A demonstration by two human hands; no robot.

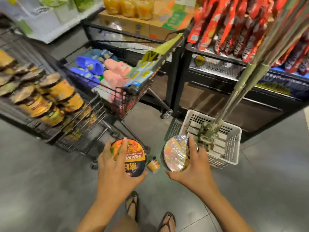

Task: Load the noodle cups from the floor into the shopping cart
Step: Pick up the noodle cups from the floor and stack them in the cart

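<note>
grey shop floor (pixel 50 190): left hand (pixel 115 166) grips an orange-lidded noodle cup (pixel 132 158), right hand (pixel 194 166) a foil-lidded noodle cup (pixel 175 153). carrying step; next, probably lift both over the shopping cart (pixel 80 124) rim.

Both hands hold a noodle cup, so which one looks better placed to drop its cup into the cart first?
Probably the left hand. Its cup is on the cart's side, where other cups are piled. The right hand holds its cup by the white basket, farther away.

Grey tiled floor (pixel 41 190) between black shelving (pixel 209 97).
</note>
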